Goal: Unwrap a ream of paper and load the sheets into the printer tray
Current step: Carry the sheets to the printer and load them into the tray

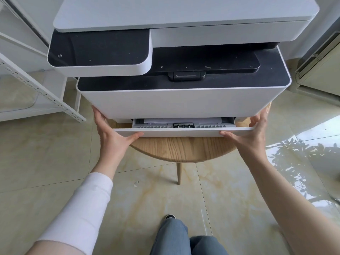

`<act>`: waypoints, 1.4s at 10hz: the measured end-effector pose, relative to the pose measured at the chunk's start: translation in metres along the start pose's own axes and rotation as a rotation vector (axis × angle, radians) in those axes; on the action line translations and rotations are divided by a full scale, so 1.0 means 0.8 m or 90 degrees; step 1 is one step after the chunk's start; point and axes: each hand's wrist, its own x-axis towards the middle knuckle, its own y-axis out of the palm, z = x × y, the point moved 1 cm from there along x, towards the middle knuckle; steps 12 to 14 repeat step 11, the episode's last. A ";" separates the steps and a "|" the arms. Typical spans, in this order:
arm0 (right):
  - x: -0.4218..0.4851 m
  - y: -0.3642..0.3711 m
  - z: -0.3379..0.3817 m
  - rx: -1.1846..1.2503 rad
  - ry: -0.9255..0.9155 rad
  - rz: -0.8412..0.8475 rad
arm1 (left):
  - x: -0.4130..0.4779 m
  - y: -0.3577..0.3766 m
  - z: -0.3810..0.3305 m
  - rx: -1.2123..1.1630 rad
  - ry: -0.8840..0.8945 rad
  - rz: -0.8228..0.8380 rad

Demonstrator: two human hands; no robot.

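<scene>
Hands, left (112, 138) and right (252, 137), gripped the ends of the slightly open tray (184, 132) at centre frame; white sheets (180, 120) lay inside.

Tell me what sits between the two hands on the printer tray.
In the head view, the tray's white front panel spans from the left hand to the right hand. Behind it, sheets of paper lie in the tray, with a dark guide clip.

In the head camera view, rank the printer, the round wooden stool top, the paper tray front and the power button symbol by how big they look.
1. printer
2. wooden stool top, though the printer hides most of it
3. paper tray front
4. power button symbol
</scene>
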 end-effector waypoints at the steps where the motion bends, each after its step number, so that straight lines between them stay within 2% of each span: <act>1: 0.003 -0.004 -0.001 0.007 -0.015 0.007 | 0.008 -0.007 0.009 -0.040 0.014 0.014; 3: 0.010 -0.004 -0.006 -0.002 -0.011 -0.014 | 0.012 -0.009 0.012 -0.033 0.023 0.002; 5: 0.028 0.012 -0.003 0.006 0.043 -0.095 | 0.026 0.000 0.006 0.027 -0.060 -0.090; 6: 0.036 0.020 -0.002 0.055 0.073 -0.114 | 0.037 0.000 0.011 -0.020 -0.083 -0.112; 9: 0.028 0.024 -0.002 0.075 0.084 -0.126 | 0.035 0.003 0.015 -0.065 -0.104 -0.084; 11: -0.005 0.030 0.009 0.110 0.201 -0.111 | 0.015 0.008 0.001 -0.121 -0.214 -0.008; 14: -0.005 0.030 0.009 0.110 0.201 -0.111 | 0.015 0.008 0.001 -0.121 -0.214 -0.008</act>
